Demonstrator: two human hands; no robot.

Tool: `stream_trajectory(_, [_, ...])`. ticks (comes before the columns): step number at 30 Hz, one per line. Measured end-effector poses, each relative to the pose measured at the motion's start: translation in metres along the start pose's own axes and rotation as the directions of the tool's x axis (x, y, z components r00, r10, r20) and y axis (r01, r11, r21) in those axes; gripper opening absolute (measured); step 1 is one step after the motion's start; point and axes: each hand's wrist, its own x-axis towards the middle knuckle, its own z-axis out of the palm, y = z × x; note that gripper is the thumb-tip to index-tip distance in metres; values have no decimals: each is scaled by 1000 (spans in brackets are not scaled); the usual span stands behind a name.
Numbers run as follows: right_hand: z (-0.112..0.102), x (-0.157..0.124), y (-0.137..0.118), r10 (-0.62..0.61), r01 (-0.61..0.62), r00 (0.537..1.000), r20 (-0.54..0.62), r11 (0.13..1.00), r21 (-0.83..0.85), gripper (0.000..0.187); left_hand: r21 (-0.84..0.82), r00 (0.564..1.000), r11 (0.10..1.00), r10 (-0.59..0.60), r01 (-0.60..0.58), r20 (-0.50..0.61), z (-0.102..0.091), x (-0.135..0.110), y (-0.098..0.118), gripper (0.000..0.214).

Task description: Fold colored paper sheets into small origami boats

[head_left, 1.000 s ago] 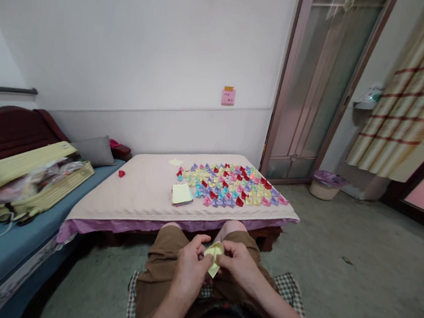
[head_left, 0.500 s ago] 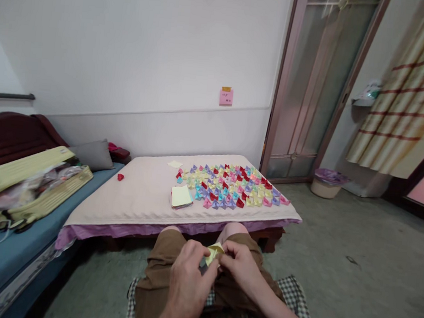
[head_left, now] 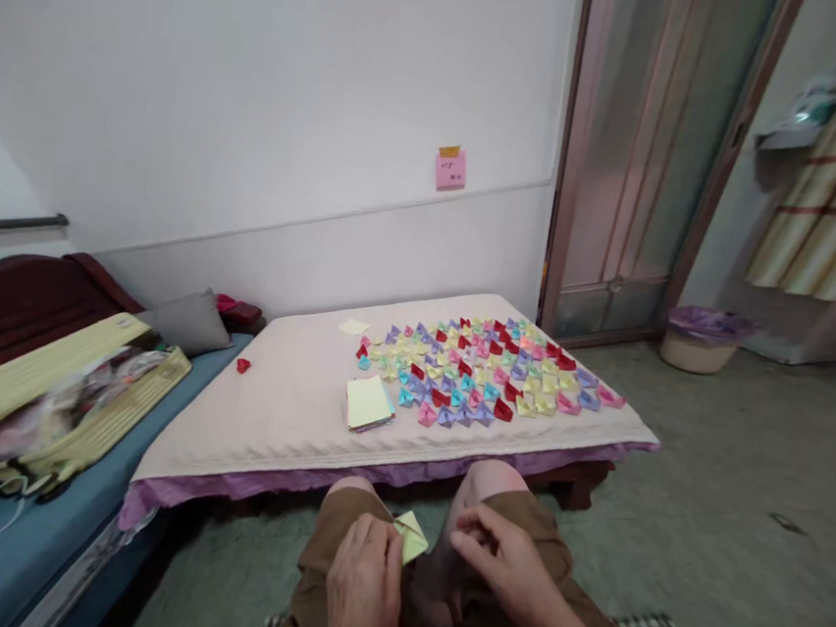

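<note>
My left hand (head_left: 363, 584) rests on my left thigh and pinches a small folded yellow paper (head_left: 410, 536) at its fingertips. My right hand (head_left: 504, 568) lies on my right thigh, apart from the paper, with its fingers loosely curled and nothing in them that I can see. Ahead on the low table (head_left: 290, 410) lie several small folded paper pieces (head_left: 490, 375) in red, purple, yellow, pink and blue, set out in rows. A stack of square paper sheets (head_left: 369, 403) with a yellow one on top sits left of them.
A single red folded piece (head_left: 242, 366) and a loose pale sheet (head_left: 353, 327) lie farther back on the table. A blue-covered bed (head_left: 19, 531) with yellow bags (head_left: 47, 396) is at the left. A lined bin (head_left: 704, 337) stands by the door at the right.
My right hand has let go of the yellow paper and moved right onto my thigh; the left hand keeps it. The camera has turned slightly to the left and down.
</note>
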Motion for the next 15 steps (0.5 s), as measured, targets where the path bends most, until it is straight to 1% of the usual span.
stream_trajectory(1, [-6,12,12,6,-11,999,-35,989,-151,23,-1,1000,1000,-16,16,14,4,6,-5,23])
stream_trajectory(2, [-12,25,26,4,-27,997,-73,947,-320,24,-4,999,1000,-30,30,27,8,12,-10,23])
stream_trajectory(3, [-16,38,40,-24,-25,995,-99,882,-470,24,-7,998,999,-41,41,37,13,19,-15,22])
stream_trajectory(4, [-20,51,55,-48,-19,994,-99,811,-585,25,-10,998,999,-53,53,43,17,26,-20,21])
stream_trajectory(6, [-22,74,84,-40,-33,994,-103,785,-619,25,-21,995,997,-77,78,56,27,41,-31,21])
stream_trajectory(8, [-17,90,109,-27,-45,994,-105,773,-632,31,-41,990,992,-117,121,84,37,57,-44,22])
stream_trajectory(9, [-13,95,121,-23,-58,993,-113,744,-665,35,-54,984,987,-144,150,100,42,66,-51,23])
stream_trajectory(11, [-3,101,141,-19,-85,991,-136,693,-716,37,-80,971,973,-207,217,119,50,85,-67,23])
stream_trajectory(12, [1,103,149,-30,-78,991,-133,674,-735,37,-91,964,964,-238,249,121,54,96,-76,23])
stream_trajectory(13, [4,103,157,-41,-68,991,-127,665,-744,36,-99,957,955,-267,278,115,57,107,-85,23])
stream_trajectory(15, [8,104,174,-65,-38,992,-112,677,-735,34,-103,945,942,-308,319,115,63,132,-104,23])
